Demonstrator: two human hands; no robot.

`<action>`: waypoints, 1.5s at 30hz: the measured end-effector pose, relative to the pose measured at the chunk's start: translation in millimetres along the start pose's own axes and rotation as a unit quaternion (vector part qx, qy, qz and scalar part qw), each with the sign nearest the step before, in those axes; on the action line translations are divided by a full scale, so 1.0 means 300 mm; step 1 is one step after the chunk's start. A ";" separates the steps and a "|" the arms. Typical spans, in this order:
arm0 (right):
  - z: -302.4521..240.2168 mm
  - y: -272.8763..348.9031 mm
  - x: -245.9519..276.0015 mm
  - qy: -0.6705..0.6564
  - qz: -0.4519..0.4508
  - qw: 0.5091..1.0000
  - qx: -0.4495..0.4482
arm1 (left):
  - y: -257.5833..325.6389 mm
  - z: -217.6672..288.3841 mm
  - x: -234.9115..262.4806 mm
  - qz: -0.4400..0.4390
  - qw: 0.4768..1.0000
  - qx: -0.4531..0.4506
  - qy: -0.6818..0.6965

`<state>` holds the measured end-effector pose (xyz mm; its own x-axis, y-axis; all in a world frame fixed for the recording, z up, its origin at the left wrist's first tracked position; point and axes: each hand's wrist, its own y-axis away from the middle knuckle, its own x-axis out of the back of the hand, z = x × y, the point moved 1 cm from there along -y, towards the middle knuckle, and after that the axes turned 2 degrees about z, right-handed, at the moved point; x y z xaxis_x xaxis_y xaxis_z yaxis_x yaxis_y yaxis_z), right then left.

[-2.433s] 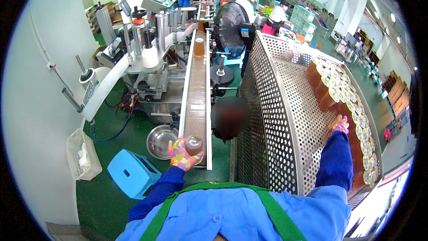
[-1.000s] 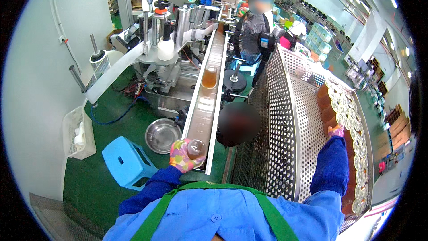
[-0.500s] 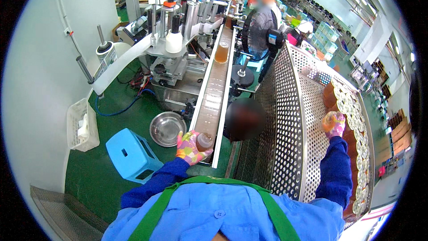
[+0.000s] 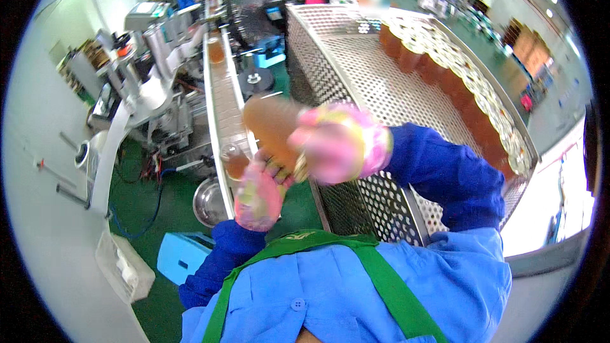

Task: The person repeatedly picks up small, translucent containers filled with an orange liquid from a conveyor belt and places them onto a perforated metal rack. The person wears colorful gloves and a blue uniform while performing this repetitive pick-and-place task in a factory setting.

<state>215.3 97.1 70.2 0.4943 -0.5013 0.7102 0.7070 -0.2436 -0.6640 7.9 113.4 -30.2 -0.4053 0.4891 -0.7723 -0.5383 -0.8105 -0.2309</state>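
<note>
- One brown jar (image 4: 272, 128) is held up close to the camera, blurred, above the near end of the conveyor (image 4: 223, 98).
- The right hand (image 4: 340, 144), gloved pink, wraps around it; the left hand (image 4: 259, 194) curls beneath, its grasp hard to make out.
- A second jar (image 4: 234, 162) stands on the conveyor just beside the left hand.
- Many capped jars (image 4: 467, 92) crowd the far edge of the perforated table (image 4: 375, 82); its middle lies bare.

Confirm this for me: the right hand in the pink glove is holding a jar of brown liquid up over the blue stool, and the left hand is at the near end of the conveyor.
Not quite. The head view shows the right hand holding the jar over the near end of the conveyor, beside the perforated metal table, not over the blue stool, which stands on the floor lower left. The left hand is at the conveyor's near end, as stated.
</note>
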 end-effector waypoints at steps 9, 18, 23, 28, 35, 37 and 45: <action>0.140 0.274 0.253 0.167 -0.182 0.925 -0.288 | 0.071 -0.051 0.180 0.172 0.965 -0.114 -0.163; 0.107 1.439 0.897 0.467 -0.282 0.401 -0.736 | 0.177 -0.102 0.635 0.302 0.838 -0.160 -0.425; 0.022 1.478 0.845 0.522 -0.307 0.363 -0.708 | 0.183 -0.097 0.630 0.320 0.801 -0.117 -0.492; 0.001 1.277 0.809 0.525 -0.379 0.435 -0.625 | 0.163 -0.072 0.533 0.312 0.726 -0.062 -0.609; 0.113 1.295 0.749 0.466 -0.295 0.487 -0.677 | 0.155 -0.079 0.544 0.287 0.638 -0.039 -0.713; 0.237 1.220 0.679 0.404 -0.268 0.502 -0.716 | 0.163 -0.053 0.510 0.285 0.580 0.044 -0.761; 0.252 0.429 0.359 0.327 -0.013 0.891 -0.314 | 0.154 -0.044 0.484 0.284 0.491 -0.127 -0.814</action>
<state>397.8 74.5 79.0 -0.0636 -0.8160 0.5745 0.1901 -0.5750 -0.7958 -65.9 142.6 -160.8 -0.6013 -0.3973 0.6932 0.0280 -0.8775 -0.4787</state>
